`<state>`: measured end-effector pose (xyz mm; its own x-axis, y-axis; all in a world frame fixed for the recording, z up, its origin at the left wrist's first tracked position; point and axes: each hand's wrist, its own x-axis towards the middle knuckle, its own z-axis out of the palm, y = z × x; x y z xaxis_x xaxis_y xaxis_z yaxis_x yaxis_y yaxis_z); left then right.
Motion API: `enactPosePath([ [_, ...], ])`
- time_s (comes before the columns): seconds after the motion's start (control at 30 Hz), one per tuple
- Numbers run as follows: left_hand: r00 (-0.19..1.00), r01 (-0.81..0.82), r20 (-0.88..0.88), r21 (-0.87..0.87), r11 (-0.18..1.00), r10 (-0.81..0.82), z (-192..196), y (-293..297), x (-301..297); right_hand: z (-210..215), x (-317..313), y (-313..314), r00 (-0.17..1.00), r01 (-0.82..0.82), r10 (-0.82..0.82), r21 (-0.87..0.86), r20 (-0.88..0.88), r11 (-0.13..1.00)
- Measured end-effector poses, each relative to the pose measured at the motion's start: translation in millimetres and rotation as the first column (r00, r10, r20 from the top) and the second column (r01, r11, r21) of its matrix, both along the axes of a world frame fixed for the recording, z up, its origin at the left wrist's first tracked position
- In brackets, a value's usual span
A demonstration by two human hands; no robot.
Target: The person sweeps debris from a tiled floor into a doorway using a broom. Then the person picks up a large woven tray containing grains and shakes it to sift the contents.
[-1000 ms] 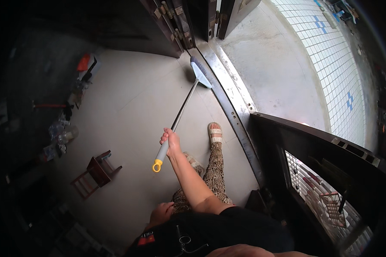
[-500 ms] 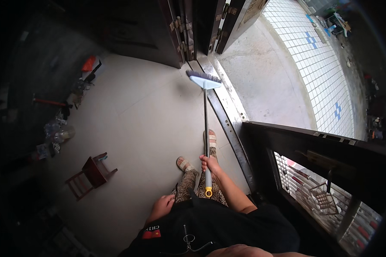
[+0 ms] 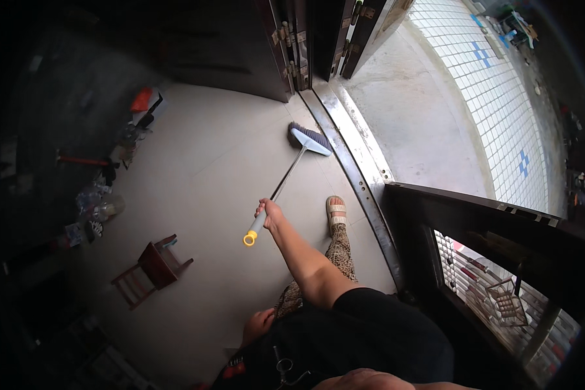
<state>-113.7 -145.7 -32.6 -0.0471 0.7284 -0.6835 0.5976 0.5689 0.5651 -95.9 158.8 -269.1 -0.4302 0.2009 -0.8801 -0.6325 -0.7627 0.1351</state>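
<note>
My right hand [image 3: 269,211] is closed around the grey grip of a broom [image 3: 286,174], just above the yellow ring at its end. The thin dark handle runs away at a slant to a light blue head with dark bristles, which lies on the pale tiled floor just inside the door sill. My right arm reaches across in front of me. Low by my left thigh rests my left hand [image 3: 259,323]. It holds nothing I can see, and its fingers lie loosely against the patterned trousers, partly hidden.
A metal door sill [image 3: 351,166] runs along my right, with concrete and white tiles beyond. Dark door leaves [image 3: 494,224] stand at the right and far side. To the left are a small red-brown wooden chair [image 3: 157,265] and clutter [image 3: 101,205] along the wall.
My right hand has swung the broom's grip forward and to the left. The head has come down beside the sill, and the handle now slants. My left hand stays by the thigh.
</note>
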Motion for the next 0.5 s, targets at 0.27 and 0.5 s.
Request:
enactPosePath([
  [0.27,0.995,-0.098,-0.002,-0.04,0.994,0.098,-68,-124,-93,-14,-96,83,0.992,0.125,-0.124,-0.029,0.015,0.992],
  [0.5,0.986,-0.135,-0.123,-0.214,0.967,0.11,-5,28,-149,-40,-159,161,0.95,0.295,-0.286,-0.056,0.128,0.954],
])
